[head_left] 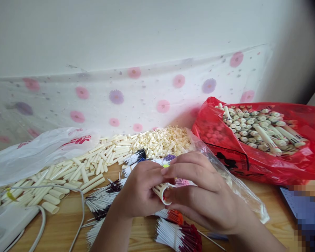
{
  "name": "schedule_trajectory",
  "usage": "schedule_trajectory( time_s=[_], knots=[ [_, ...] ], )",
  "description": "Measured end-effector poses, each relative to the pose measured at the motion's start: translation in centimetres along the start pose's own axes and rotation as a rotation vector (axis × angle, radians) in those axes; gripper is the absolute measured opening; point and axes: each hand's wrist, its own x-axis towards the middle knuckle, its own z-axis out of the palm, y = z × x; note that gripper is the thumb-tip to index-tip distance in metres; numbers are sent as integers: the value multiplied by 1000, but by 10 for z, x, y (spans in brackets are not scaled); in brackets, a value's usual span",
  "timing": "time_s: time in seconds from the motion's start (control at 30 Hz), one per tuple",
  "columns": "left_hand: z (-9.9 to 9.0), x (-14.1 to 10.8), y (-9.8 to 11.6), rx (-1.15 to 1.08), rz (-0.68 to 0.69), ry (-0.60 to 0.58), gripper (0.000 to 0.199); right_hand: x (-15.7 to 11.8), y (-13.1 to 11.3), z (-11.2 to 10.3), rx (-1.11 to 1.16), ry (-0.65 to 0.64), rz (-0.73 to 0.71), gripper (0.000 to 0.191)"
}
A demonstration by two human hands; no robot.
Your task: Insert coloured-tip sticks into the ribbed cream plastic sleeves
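Observation:
My left hand is closed around a short cream plastic pen barrel, its slotted, open end turned toward me. At that end my right hand bends its fingers over the rim, with fingertips against the opening. A bit of red shows inside the barrel; my fingers hide most of it. Below my hands lies a banded bundle of pen refills with dark red ends, next to some with orange ends. More white refills with black ends lie left of my left wrist.
Long cream tubes and small slotted cream pieces are heaped at the back. A red plastic bag at right holds many multicolour pens. A white power strip with cables lies front left, a white plastic bag behind.

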Motion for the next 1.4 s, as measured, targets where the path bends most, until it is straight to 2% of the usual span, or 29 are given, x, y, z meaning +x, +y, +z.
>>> schedule_trajectory(
  time_s=[0.33, 0.63, 0.9, 1.13, 1.4],
  knots=[
    [-1, 0, -2, -44, -24, -24, 5, 0, 1, -1, -53, 74, -28, 6],
    [-1, -1, -2, -52, -27, -43, 6, -1, 2, -6, -21, 10, -16, 7],
    [-1, 0, 0, 3, 13, -56, 20, -3, 5, -9, 234, -136, 59, 8],
    [-1, 0, -2, -51, -36, -68, 15, -2, 1, -9, 191, -109, 141, 7],
    [-2, 0, 0, -16, -58, -78, 20, -3, 1, -7, 93, -68, 50, 8]
  ],
)
